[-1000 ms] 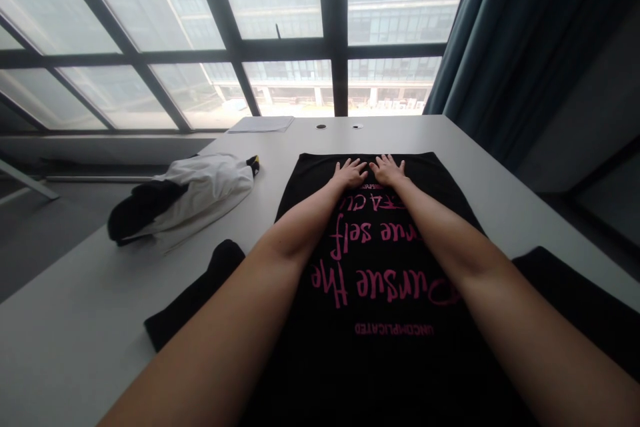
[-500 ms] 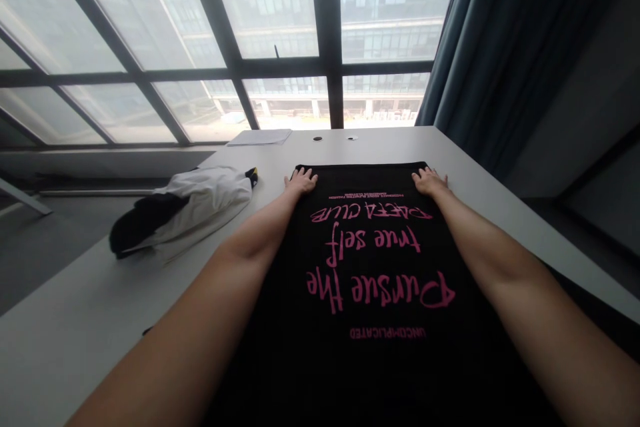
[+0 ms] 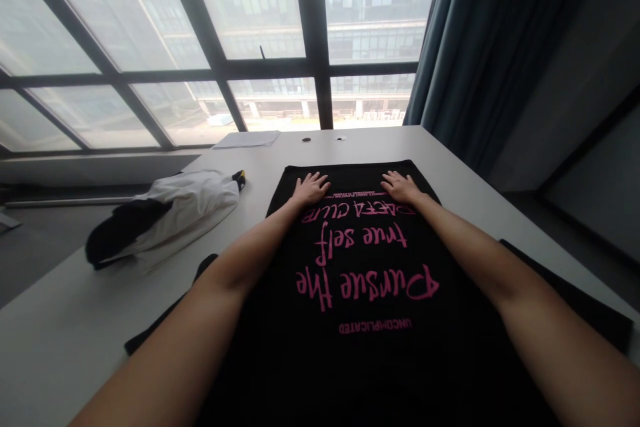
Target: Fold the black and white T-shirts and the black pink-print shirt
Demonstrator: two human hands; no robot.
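Note:
A black T-shirt (image 3: 360, 360) with pink lettering lies spread on the white table, its print upside down to me and its hem at the far end. My left hand (image 3: 311, 188) rests flat on the cloth near the far left corner, fingers spread. On the far right part of the shirt lies my right hand (image 3: 400, 185), also flat with its fingers apart. Neither hand grips the fabric. The sleeves stick out on both sides, partly hidden under my forearms. The near end of the shirt runs out of view.
To the left a crumpled white and black garment (image 3: 185, 203) lies on the white table (image 3: 260, 180). White sheets of paper (image 3: 246, 139) sit at the far left edge, beside two round table holes. A window stands behind, and a blue curtain (image 3: 460, 53) hangs at the right.
Both hands have moved inward from the shirt's far corners onto its face. The view has shifted a little to the right, and more of the sleeves shows.

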